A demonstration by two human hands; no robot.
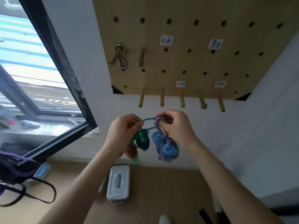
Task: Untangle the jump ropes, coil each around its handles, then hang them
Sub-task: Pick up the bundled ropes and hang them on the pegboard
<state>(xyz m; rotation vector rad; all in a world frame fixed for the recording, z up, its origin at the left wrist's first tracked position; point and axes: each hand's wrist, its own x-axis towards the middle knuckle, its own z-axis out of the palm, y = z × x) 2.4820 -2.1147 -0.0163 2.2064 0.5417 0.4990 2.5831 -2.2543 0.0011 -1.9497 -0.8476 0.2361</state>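
- Head view: your left hand (124, 128) pinches the teal cord (148, 119) and holds bundled ropes.
- Your right hand (175, 125) grips the striped rope (157, 126), blue handles (163, 145) dangling below the pegboard (186, 50).

Four small white labels are stuck on a wooden pegboard (186, 38) on the wall. Two sit in an upper row: the upper left label (166, 40) at about 12 o'clock in the view and the upper right label (215, 43) at about 1 o'clock. Two smaller ones sit lower down, just above the bottom row of pegs: the lower left label (181, 83) and the lower right label (220, 84). Each carries short handwritten marks in blue ink, too blurred to read. No other text, brand or number can be read anywhere
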